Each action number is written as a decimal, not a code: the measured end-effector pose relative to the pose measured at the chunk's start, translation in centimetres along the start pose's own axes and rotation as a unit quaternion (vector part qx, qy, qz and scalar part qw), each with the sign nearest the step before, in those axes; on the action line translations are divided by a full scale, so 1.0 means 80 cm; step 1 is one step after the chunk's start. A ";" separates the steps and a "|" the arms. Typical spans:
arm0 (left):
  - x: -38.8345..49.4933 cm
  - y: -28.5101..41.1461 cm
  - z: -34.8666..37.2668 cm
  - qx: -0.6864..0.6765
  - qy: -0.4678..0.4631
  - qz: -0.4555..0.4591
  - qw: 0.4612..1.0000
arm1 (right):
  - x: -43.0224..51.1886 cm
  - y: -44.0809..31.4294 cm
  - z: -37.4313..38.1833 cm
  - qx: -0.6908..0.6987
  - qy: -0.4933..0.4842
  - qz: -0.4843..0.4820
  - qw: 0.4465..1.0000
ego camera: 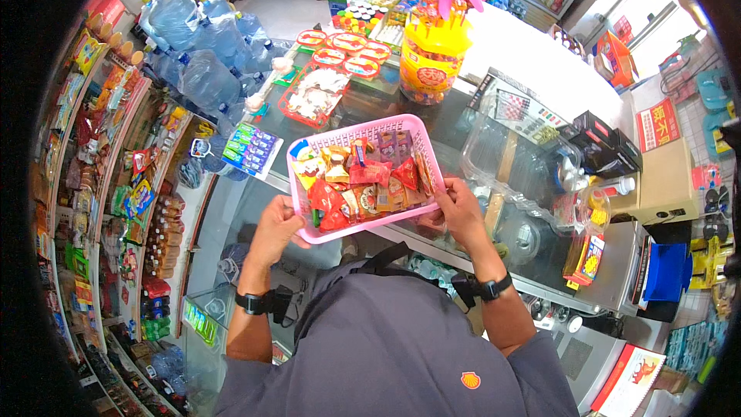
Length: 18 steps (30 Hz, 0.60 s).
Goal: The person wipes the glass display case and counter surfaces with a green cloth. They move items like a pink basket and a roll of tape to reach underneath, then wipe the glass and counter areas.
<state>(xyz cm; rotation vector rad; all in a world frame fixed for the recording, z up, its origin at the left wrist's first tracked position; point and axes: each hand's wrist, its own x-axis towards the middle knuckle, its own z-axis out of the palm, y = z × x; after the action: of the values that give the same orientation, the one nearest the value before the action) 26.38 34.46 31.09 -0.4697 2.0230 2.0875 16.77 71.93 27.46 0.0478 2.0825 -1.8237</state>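
A pink plastic basket [363, 233] is held in front of my body, over the near edge of a glass-topped counter. My left hand [278, 223] grips its near left corner, thumb towards the rim. At the near right corner, my right hand [460, 205] has hold of the rim. Inside lie several small wrapped snack packets, among them a red packet [370, 174], a brown packet [391, 196] and purple packets [395, 147]. Both wrists wear black straps with small devices.
On the glass counter [370, 101] stand a red tray of white packets [315, 92], a yellow candy tub [434, 61] and gum boxes [252, 149]. Snack shelves [124, 185] line the left, near large blue-tinted water bottles [208, 78]. A clear plastic container [515, 168] lies to the right.
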 end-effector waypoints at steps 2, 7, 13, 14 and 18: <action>0.007 -0.026 -0.001 -0.022 0.012 -0.013 1.000 | 0.041 0.023 0.011 -0.111 0.026 -0.056 0.992; 0.026 -0.065 0.002 -0.060 -0.014 -0.025 0.998 | 0.114 0.072 0.022 -0.155 0.082 -0.065 0.982; 0.049 -0.068 0.010 -0.049 -0.080 -0.102 0.990 | 0.149 0.072 0.049 0.009 0.089 -0.042 0.995; 0.052 -0.068 0.013 -0.067 -0.097 -0.113 0.987 | 0.148 0.065 0.055 0.070 0.084 -0.022 0.994; 0.072 -0.066 0.022 -0.084 -0.120 -0.156 0.977 | 0.143 0.030 0.073 0.167 0.025 -0.015 0.985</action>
<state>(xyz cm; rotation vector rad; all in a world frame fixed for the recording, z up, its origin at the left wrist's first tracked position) 22.76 35.99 24.17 -0.4982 1.5379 2.0180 8.21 64.23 21.23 0.1522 1.7939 -2.1922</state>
